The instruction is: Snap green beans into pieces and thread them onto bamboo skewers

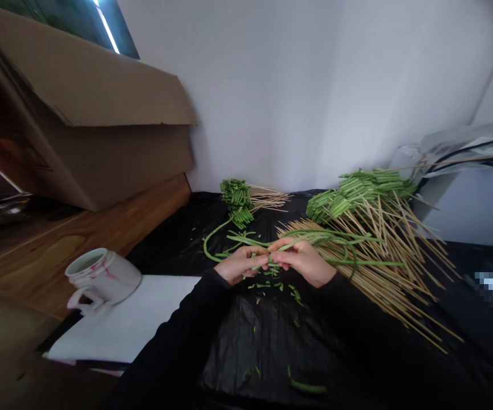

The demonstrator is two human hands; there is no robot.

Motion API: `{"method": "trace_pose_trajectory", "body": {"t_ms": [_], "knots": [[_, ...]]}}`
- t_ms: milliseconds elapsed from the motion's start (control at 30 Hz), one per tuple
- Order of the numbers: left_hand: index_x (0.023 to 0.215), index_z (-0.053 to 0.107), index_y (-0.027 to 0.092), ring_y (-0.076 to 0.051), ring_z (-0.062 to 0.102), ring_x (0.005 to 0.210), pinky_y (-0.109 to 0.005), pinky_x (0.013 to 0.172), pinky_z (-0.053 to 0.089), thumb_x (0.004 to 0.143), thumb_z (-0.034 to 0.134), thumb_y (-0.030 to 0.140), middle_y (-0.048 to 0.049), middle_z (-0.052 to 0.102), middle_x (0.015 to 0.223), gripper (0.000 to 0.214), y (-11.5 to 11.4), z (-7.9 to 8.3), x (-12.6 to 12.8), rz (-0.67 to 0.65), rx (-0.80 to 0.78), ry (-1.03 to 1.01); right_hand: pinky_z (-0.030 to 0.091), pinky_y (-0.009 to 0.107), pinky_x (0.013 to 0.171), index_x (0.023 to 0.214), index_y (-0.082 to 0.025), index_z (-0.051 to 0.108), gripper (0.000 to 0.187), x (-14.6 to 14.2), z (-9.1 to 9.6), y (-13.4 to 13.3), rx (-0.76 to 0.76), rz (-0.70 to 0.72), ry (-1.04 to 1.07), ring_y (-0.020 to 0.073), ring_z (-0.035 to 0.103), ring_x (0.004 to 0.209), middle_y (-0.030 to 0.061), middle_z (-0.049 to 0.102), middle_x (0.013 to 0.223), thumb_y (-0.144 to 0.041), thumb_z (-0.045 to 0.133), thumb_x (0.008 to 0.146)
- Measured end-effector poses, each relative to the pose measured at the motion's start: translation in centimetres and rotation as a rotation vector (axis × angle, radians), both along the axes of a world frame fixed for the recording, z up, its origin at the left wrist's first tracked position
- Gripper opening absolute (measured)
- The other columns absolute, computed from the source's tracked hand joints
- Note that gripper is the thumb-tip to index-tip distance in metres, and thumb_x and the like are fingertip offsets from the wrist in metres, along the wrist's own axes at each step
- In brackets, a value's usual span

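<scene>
grn stems (321, 234) | lng, thin, curvy | pinched: L fingers (257, 259), R fingers (291, 256)

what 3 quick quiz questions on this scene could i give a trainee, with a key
1. True or false: the left hand and right hand both hold green stems.
2. On which side of the hands is the mug? A: left; B: right.
3. Fill in the colour: the green scraps lie on a ____ sheet.

Key: 1 true; 2 A; 3 black.
</scene>
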State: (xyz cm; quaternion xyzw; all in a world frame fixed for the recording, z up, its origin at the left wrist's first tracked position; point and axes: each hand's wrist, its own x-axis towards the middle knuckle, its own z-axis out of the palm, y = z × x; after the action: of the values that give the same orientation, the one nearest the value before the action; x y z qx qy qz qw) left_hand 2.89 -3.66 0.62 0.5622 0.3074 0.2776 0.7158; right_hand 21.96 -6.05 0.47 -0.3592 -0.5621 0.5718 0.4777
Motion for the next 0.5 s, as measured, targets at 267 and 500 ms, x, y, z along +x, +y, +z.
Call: {"method": "trace_pose_trajectory", "body": {"t_ms": [267, 500], "knots": [[0.08, 0.068, 0.008, -0.001, 0.029, 0.04, -0.021, 0.039, 0.01, 0.066, 0.078, 0.047, -0.0021, 0.06, 0.064, 0.042, 0.24, -0.31, -0.2, -0.04, 0.028, 0.062, 0.039, 0.025, 0.051, 0.074, -0.016, 0.065, 0.029, 0.21, 0.01, 0.37, -0.037, -0.085, 0.087, 0.0101, 0.053, 0.053, 0.0001, 0.065, 0.063, -0.041, 0.078, 0.067], [0.076, 0.069, 0.008, 0.0, 0.028, 0.039, -0.022, 0.039, 0.009, 0.065, 0.08, 0.042, -0.0016, 0.061, 0.065, 0.037, 0.24, -0.4, 0.12, 0.033, 0.091, 0.045, 0.039, 0.026, 0.05, 0.075, -0.016, 0.068, 0.029, -0.04, 0.44, -0.03, 0.023, -0.107, 0.045, 0.0103, 0.052, 0.053, 0.0013, 0.066, 0.066, -0.041, 0.077, 0.066]]}}
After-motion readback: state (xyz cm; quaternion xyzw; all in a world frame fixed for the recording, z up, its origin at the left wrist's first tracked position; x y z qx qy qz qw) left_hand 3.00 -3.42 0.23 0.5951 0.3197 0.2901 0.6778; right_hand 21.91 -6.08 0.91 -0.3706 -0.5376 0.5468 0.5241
